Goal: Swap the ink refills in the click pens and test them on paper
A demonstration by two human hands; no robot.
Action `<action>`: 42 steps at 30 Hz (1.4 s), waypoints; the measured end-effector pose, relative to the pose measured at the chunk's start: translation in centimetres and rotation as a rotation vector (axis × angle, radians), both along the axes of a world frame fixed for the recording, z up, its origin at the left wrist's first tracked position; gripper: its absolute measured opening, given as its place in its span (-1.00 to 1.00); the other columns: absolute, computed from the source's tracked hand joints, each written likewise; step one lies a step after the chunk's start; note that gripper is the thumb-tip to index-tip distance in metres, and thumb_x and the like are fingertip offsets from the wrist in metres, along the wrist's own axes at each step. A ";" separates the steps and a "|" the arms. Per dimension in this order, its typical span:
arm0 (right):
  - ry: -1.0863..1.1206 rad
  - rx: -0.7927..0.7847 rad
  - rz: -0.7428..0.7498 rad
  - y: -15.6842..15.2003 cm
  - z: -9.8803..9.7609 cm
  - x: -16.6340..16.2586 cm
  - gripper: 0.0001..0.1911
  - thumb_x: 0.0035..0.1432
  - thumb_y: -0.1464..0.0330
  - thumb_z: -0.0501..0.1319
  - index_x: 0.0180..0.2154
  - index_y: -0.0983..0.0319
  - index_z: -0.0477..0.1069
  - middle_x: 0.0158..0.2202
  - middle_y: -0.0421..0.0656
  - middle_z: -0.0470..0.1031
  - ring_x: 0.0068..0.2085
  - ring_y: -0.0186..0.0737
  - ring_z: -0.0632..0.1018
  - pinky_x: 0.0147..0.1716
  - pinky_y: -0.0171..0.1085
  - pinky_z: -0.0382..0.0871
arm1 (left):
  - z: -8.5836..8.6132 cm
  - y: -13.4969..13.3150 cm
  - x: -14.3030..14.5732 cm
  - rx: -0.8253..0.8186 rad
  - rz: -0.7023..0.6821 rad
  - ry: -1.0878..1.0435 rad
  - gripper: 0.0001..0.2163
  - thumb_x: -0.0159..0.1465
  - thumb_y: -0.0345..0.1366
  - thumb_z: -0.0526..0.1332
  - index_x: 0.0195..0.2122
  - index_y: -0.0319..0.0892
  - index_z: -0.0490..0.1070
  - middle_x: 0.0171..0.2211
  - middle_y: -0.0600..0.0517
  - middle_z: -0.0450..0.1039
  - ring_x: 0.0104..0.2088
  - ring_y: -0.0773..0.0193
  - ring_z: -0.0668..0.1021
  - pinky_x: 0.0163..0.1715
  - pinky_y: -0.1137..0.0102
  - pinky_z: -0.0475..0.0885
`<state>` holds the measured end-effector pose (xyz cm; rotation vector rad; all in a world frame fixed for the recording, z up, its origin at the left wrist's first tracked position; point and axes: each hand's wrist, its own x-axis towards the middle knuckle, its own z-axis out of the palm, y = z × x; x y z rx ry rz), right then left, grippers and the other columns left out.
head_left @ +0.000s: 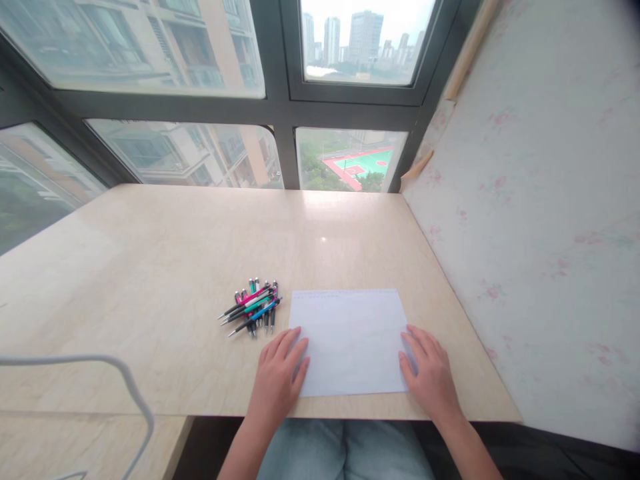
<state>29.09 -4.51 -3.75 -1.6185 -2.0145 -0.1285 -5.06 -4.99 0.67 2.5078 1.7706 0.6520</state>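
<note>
A blank white sheet of paper (pixel 350 343) lies flat near the front edge of the sill-like tabletop. My left hand (pixel 280 370) rests on its left edge, fingers stretched out and slightly apart. On the opposite edge lies my right hand (pixel 427 367), also with loose, spread fingertips touching the paper. Neither hand grips anything. Just beyond my left hand, to the left of the paper, sits a loose pile of pens (pixel 255 307), apparently click or mechanical ones, in pink, teal, blue, white and black, crossed over each other.
The pale marble-patterned tabletop (pixel 150 267) runs back to dark window frames (pixel 287 150). A flowered wall (pixel 525 233) bounds the right side. At the lower left, a grey-white cable (pixel 120 367) arches over the front edge. My knees in jeans (pixel 345 450) are below the edge.
</note>
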 end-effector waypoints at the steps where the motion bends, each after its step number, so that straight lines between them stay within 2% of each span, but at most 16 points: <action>1: 0.000 0.001 0.005 0.1 0.1 -0.2 -0.66 0.24 0.31 0.10 0.03 0.22 0.40 0.11 0.04 0.42 0.11 0.06 0.41 0.04 0.07 0.33 | -0.1 0.1 0.0 0.000 0.003 0.000 -0.74 0.31 -0.32 0.14 0.02 -0.13 0.43 0.14 -0.15 0.42 0.14 -0.02 0.42 0.06 0.08 0.34; 8: -0.091 -0.015 0.007 1.0 0.0 -1.9 -0.60 0.27 0.23 0.10 0.08 0.25 0.36 0.17 0.09 0.37 0.17 0.12 0.37 0.09 0.12 0.27 | 0.1 0.6 1.1 0.007 0.035 -0.013 -0.75 0.31 -0.34 0.13 -0.01 -0.12 0.45 0.13 -0.14 0.43 0.15 -0.01 0.42 0.05 0.08 0.38; 12: -0.122 -0.006 0.015 1.1 -0.5 -2.0 -0.58 0.30 0.21 0.07 0.10 0.27 0.35 0.19 0.09 0.35 0.19 0.12 0.35 0.13 0.12 0.23 | 0.4 0.9 0.6 0.059 0.071 -0.093 -0.77 0.31 -0.37 0.13 -0.03 -0.12 0.45 0.07 -0.12 0.47 0.09 0.05 0.47 0.04 0.12 0.41; 18: -0.147 -0.032 0.017 1.0 -0.3 -2.1 -0.52 0.33 0.16 0.02 0.13 0.30 0.33 0.23 0.10 0.32 0.23 0.13 0.31 0.15 0.13 0.21 | 1.1 2.1 -3.5 0.189 0.259 -0.128 -0.80 0.32 -0.38 0.12 -0.08 -0.16 0.46 -0.11 -0.11 0.52 -0.11 0.11 0.55 -0.07 0.20 0.45; 22: -0.111 -0.041 0.030 1.0 -0.3 -2.1 -0.50 0.32 0.13 0.03 0.16 0.26 0.31 0.24 0.08 0.31 0.23 0.15 0.31 0.13 0.16 0.22 | 2.0 3.2 -6.2 0.234 0.341 -0.060 -0.81 0.32 -0.33 0.12 -0.11 -0.15 0.48 -0.14 -0.10 0.53 -0.13 0.09 0.55 -0.07 0.22 0.43; 27: 0.004 -0.029 0.033 0.9 0.0 -2.1 -0.49 0.30 0.12 0.06 0.17 0.24 0.28 0.25 0.08 0.28 0.26 0.19 0.27 0.12 0.20 0.24 | 3.0 4.3 -6.8 0.148 0.378 0.025 -0.78 0.33 -0.30 0.08 -0.10 -0.14 0.49 -0.13 -0.11 0.54 -0.16 0.07 0.55 -0.16 0.25 0.42; 34: 0.260 0.038 -0.008 0.6 1.2 -1.4 -0.60 0.34 0.21 0.02 0.11 0.25 0.30 0.11 0.07 0.39 0.15 0.06 0.39 0.12 0.14 0.30 | 3.1 5.0 -6.3 0.053 0.349 0.092 -0.80 0.31 -0.29 0.11 -0.14 -0.07 0.52 -0.20 -0.08 0.57 -0.21 0.05 0.55 -0.33 0.29 0.40; 42: 0.325 0.043 -0.024 0.4 1.6 -1.4 -0.63 0.34 0.22 0.02 0.06 0.26 0.34 0.06 0.07 0.43 0.11 0.05 0.42 0.10 0.15 0.31 | 2.9 5.7 -6.4 0.016 0.321 0.147 -0.79 0.29 -0.34 0.13 -0.11 -0.08 0.51 -0.18 -0.08 0.57 -0.18 0.01 0.55 -0.29 0.25 0.44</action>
